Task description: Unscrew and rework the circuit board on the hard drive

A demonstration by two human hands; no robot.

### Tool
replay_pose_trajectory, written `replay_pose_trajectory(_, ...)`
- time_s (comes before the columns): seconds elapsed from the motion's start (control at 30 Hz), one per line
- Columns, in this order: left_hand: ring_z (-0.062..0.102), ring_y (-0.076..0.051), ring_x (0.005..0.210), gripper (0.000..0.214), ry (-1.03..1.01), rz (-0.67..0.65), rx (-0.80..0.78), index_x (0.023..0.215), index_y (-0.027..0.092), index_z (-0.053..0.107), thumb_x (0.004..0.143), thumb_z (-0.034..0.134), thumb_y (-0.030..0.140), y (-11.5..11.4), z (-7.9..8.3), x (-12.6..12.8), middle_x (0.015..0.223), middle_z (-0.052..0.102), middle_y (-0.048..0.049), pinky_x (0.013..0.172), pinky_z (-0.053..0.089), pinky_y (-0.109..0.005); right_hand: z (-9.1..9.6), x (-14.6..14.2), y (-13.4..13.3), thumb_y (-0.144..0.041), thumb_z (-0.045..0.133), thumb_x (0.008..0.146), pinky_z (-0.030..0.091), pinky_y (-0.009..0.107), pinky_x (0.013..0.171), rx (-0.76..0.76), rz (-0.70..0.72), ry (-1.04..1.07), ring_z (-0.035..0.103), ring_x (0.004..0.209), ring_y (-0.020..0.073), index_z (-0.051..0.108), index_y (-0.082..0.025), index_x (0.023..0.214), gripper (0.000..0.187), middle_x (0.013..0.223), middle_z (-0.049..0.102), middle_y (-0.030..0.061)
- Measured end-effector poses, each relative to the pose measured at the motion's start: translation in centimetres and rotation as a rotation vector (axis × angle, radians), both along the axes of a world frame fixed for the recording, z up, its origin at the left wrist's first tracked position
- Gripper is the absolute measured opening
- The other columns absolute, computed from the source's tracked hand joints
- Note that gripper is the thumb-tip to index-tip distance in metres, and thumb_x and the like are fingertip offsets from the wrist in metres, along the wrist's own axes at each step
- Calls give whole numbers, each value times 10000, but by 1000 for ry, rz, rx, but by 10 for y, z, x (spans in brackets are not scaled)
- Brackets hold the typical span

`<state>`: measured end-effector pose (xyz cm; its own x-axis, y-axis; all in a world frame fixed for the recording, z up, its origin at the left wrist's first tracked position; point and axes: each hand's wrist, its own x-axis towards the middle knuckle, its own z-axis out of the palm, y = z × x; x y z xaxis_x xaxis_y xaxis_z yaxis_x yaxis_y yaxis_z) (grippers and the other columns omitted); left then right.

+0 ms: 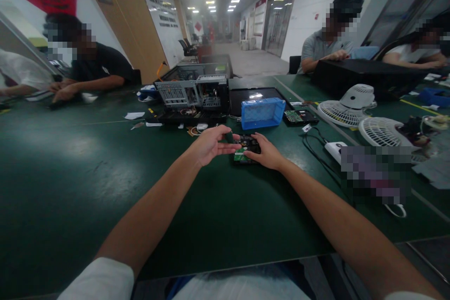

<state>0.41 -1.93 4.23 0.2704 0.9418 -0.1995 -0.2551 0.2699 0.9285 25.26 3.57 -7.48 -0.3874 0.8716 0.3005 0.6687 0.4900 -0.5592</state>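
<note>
At the far left a person in a dark shirt (105, 63) sits over the green desk (105, 178), both hands low, beside someone in a white sleeve (21, 72). Next comes a scrap of paper (134, 116), then an opened computer case (179, 96), standing on the far side with its metal frame bare. Nearer, just left of the middle, the left hand (213, 146) of the person at work is partly curled: thumb and forefinger are closed on a short dark tool (228, 137), the other fingers stretched out over the hard drive (240, 156). The tool's tip is hidden from me. The hard drive lies on the desk between the two hands, its green board showing, with a blue bin (263, 113) just beyond. The right hand (269, 152) is half open, bent about the drive's right side, thumb apart from fingers; whether it grips or merely rests, I cannot tell. Farther right are a second circuit board (300, 117), a white power strip (335, 149) and two white fans (346, 112), with a grey-shirted person (312, 51) behind, one hand on a big black box (365, 77)
</note>
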Motion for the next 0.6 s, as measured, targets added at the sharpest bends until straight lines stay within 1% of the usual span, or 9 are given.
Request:
replay_pose_trajectory(0.1, 759, -237, 826, 264, 43, 6, 14, 978, 156, 629, 811, 733, 331, 0, 1, 0, 1125, 713, -147, 664, 605, -301, 0, 0, 0, -665, 684, 851, 306, 493, 1244, 3, -5, -10, 356, 1517, 337, 463, -129, 1515, 881, 1568, 445, 219)
replay_pose_trajectory(0.2, 713, -159, 732, 292, 107, 43, 30, 992, 134, 697, 795, 738, 346, 0, 1, 0, 1104, 678, -122, 593, 543, -240, 0, 0, 0, -670, 683, 849, 309, 487, 1244, -5, -16, -17, 365, 1511, 342, 457, -114, 1519, 899, 1580, 425, 227)
replay_pose_trajectory(0.3, 661, -110, 675, 309, 130, 58, 49, 1007, 131, 731, 799, 737, 359, 1, -1, 0, 1104, 650, -110, 560, 504, -220, -1, 0, 1, -668, 695, 841, 307, 487, 1245, -6, -20, -9, 373, 1506, 346, 463, -120, 1517, 901, 1580, 425, 225)
replay_pose_trajectory(0.4, 682, -135, 704, 319, 127, 28, 80, 1038, 145, 723, 827, 726, 385, 2, -3, 0, 1103, 661, -114, 556, 505, -226, -2, 0, 1, -670, 696, 839, 308, 500, 1242, -2, -16, 3, 373, 1506, 348, 465, -141, 1518, 891, 1584, 424, 215)
replay_pose_trajectory(0.5, 722, -183, 740, 329, 98, -1, 81, 1069, 160, 674, 852, 719, 403, 3, -6, 0, 1098, 695, -119, 575, 541, -253, -3, 1, 2, -673, 695, 839, 309, 510, 1240, 5, -9, 2, 373, 1505, 352, 470, -137, 1514, 891, 1575, 434, 219)
replay_pose_trajectory(0.6, 744, -209, 753, 333, 60, -19, 64, 1070, 171, 614, 863, 721, 408, 4, -9, 1, 1140, 717, -134, 604, 582, -289, -3, 0, 2, -667, 696, 840, 309, 525, 1236, 6, 8, 2, 356, 1514, 356, 486, -140, 1500, 870, 1544, 476, 214)
